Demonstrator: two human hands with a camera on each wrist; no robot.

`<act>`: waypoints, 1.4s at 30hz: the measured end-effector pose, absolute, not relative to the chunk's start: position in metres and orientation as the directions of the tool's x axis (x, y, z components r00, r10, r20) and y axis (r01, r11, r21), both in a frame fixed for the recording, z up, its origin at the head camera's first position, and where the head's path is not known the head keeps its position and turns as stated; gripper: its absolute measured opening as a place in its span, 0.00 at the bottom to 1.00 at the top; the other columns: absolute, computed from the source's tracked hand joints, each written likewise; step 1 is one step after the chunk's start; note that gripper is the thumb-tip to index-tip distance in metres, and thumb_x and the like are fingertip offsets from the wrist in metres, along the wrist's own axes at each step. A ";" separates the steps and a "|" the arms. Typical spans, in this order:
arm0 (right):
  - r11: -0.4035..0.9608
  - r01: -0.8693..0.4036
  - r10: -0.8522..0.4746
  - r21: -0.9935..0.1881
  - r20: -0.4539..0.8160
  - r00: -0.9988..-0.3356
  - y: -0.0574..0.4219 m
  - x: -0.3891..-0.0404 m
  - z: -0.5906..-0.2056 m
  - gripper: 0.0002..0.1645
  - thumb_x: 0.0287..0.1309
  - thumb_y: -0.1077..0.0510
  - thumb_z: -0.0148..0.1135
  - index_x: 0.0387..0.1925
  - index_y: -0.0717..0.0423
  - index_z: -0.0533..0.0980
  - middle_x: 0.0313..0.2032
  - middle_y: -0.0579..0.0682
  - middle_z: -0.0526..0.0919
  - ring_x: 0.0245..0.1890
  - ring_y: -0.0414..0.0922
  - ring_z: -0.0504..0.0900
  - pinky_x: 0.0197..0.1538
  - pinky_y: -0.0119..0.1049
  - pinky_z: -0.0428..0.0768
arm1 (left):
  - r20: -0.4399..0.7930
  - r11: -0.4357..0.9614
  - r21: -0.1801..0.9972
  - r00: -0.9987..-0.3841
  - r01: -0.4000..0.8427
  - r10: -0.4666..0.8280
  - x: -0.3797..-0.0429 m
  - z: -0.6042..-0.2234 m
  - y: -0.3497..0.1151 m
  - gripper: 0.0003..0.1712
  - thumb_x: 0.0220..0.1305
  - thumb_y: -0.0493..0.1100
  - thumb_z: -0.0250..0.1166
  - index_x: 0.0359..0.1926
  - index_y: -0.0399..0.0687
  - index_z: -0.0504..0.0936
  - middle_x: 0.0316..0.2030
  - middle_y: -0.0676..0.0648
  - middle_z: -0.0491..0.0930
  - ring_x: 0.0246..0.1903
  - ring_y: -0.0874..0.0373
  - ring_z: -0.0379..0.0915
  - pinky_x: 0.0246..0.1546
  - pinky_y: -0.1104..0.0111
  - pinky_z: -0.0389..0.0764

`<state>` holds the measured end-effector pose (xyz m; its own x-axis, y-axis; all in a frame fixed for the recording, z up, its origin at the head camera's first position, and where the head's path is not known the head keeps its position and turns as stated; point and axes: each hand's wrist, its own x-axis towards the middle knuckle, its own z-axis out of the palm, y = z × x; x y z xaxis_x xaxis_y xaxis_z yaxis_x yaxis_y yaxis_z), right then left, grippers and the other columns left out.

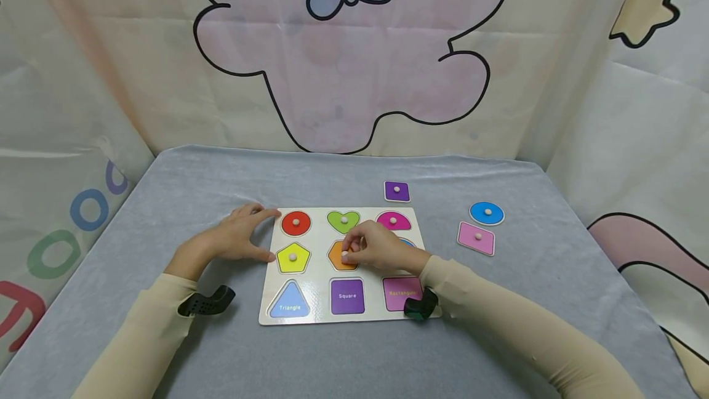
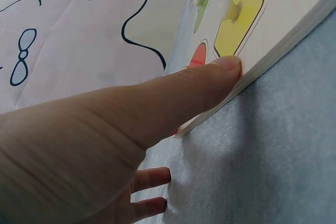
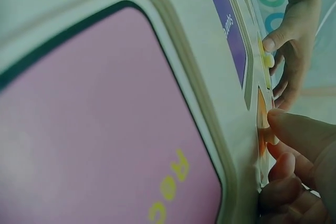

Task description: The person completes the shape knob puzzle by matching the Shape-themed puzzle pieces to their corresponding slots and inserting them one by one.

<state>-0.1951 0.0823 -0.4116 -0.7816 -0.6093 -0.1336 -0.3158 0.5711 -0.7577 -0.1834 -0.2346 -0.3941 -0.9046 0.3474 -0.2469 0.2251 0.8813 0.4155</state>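
A white wooden puzzle board (image 1: 318,225) lies on the table. My right hand (image 1: 382,246) is over its middle, thumb and fingers pinching the knob of the orange hexagon piece (image 1: 335,255). That orange piece (image 3: 262,114) appears edge-on in the right wrist view, level with its recess. My left hand (image 1: 235,236) is at the board's left edge, index finger at the upper corner, thumb against the side near the yellow pentagon piece (image 1: 293,258). The left thumb (image 2: 210,77) is extended in the left wrist view. The right hand partly hides a blue shape on the board.
Red circle (image 1: 296,223), green heart (image 1: 343,221) and magenta half-round (image 1: 394,220) pieces sit along the board's far row. Labelled triangle, square and rectangle shapes line its near row. A purple square (image 1: 397,191), blue oval (image 1: 487,213) and pink rectangle (image 1: 476,239) lie loose beyond and right.
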 end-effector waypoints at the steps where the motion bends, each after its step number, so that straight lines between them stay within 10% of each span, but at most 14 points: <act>1: 0.572 -0.315 -0.609 -0.757 -0.135 -0.781 0.082 -0.195 -0.411 0.06 0.56 0.58 0.75 0.32 0.53 0.84 0.23 0.42 0.72 0.26 0.38 0.69 0.29 0.26 0.67 | -0.246 0.882 0.414 -0.905 0.226 0.348 -0.184 -0.394 -0.234 0.53 0.51 0.60 0.77 0.75 0.54 0.64 0.71 0.31 0.60 0.70 0.31 0.54 0.65 0.31 0.62; 42: 0.516 -0.400 -0.632 -0.757 -0.022 -0.774 0.126 -0.195 -0.406 0.07 0.62 0.56 0.70 0.37 0.56 0.85 0.27 0.46 0.79 0.20 0.36 0.69 0.26 0.26 0.70 | -0.229 0.878 0.419 -0.908 0.233 0.351 -0.184 -0.398 -0.233 0.53 0.51 0.60 0.77 0.75 0.54 0.65 0.69 0.32 0.62 0.68 0.33 0.56 0.64 0.32 0.65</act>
